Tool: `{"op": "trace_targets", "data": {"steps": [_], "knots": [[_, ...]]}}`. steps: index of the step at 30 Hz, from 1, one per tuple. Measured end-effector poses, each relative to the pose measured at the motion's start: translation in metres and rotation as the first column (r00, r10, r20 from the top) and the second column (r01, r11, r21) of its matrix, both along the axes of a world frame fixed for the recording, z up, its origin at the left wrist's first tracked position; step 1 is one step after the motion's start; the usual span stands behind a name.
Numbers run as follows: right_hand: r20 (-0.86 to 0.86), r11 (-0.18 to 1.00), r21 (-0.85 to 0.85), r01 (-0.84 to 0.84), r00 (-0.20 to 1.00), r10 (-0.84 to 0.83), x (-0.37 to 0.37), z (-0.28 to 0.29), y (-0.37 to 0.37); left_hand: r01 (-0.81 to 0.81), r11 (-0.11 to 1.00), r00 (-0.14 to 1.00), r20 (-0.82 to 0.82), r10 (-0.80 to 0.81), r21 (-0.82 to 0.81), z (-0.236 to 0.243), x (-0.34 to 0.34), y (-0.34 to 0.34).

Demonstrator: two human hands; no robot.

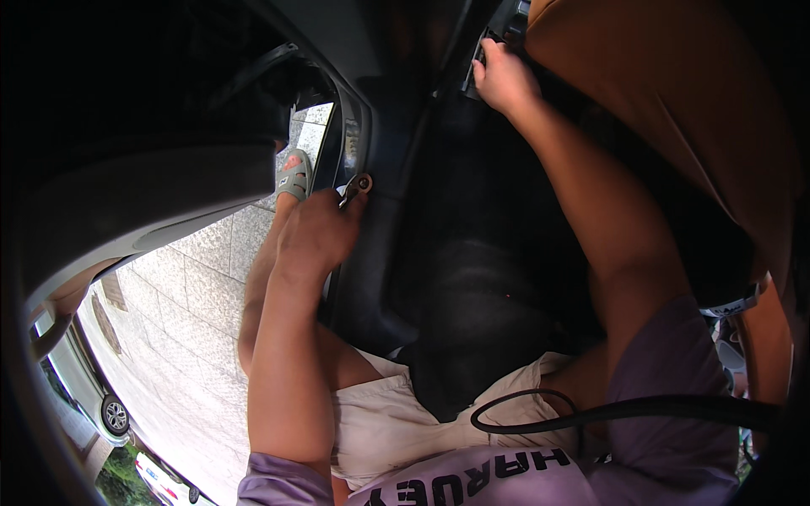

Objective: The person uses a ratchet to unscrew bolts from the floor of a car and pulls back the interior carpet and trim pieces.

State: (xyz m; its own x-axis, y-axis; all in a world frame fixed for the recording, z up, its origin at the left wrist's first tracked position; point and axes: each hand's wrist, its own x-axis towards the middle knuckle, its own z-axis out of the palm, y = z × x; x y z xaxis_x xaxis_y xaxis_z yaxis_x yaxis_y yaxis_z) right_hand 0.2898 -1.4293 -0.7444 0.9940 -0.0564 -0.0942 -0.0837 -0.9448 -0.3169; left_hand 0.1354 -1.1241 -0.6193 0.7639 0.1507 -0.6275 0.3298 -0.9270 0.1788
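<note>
Left hand (316, 232) wraps tightly around a ratchet (359, 186), its round head protruding; right hand (506, 80) curls at a dark strip (471, 83) (hold unclear), brown seat (641, 84) alongside

Large black block lettering (478, 474), inverted in view, stands across the front of the person's purple shirt (540, 491). A small pale patch (283, 182) on the grey sandal (297, 178) bears a dark mark, illegible.
</note>
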Motion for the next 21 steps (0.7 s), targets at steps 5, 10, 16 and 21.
{"op": "trace_targets", "data": {"steps": [5,10,16,21], "knots": [[0.119,0.997,-0.044,-0.067,0.99,0.072,-0.003,-0.001,0.003,0.002,1.0,1.0,-0.013,-0.002,0.006,0.002,0.001,-0.001],[0.043,0.999,-0.046,-0.024,0.999,0.026,0.0,-0.007,-0.001,0.012,1.0,1.0,-0.018,-0.011,0.005,0.002,0.001,-0.002],[0.116,0.998,-0.025,-0.066,0.991,0.068,-0.003,-0.012,-0.004,0.02,1.0,1.0,-0.008,-0.02,-0.007,0.0,0.0,-0.002],[0.162,0.997,-0.021,-0.077,0.984,0.08,-0.004,-0.007,-0.001,0.011,1.0,1.0,-0.026,-0.011,0.006,0.001,0.001,-0.003]]}}
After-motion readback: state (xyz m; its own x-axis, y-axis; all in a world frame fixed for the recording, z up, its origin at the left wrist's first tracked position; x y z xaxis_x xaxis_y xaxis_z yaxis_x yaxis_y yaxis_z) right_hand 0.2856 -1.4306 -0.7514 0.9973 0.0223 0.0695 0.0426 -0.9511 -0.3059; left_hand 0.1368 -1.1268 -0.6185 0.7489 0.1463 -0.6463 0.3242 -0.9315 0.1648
